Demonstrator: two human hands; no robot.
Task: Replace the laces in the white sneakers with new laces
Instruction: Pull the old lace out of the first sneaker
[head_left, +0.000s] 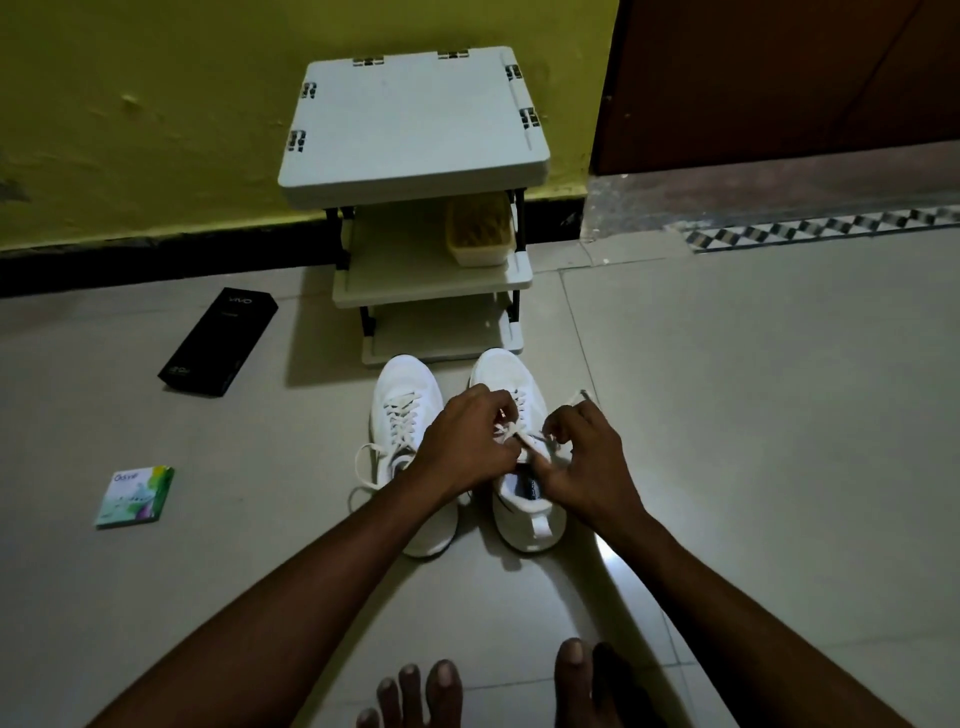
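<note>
Two white sneakers are noted on the tiled floor (727, 415), side by side, toes pointed at one three-tier white rack (415, 119): a left sneaker (402, 384) and a right sneaker (501, 371). The left sneaker is seen laced up, its lace (401, 421) trailing in loose loops onto the floor at the outer side. Both hands are held over the right sneaker's throat. The left hand (465, 441) is curled, fingertips pinching the right sneaker's lace (519, 434). The right hand (589, 462) is likewise curled on that lace, one end seen poking out past its knuckles. Two boxes are recorded on the floor to the left, well apart: one black box (218, 343) and one small green-and-white box (136, 496). One tub (480, 234) is seated on the rack's middle shelf. Two bare feet (576, 675) are glimpsed at the bottom edge.
</note>
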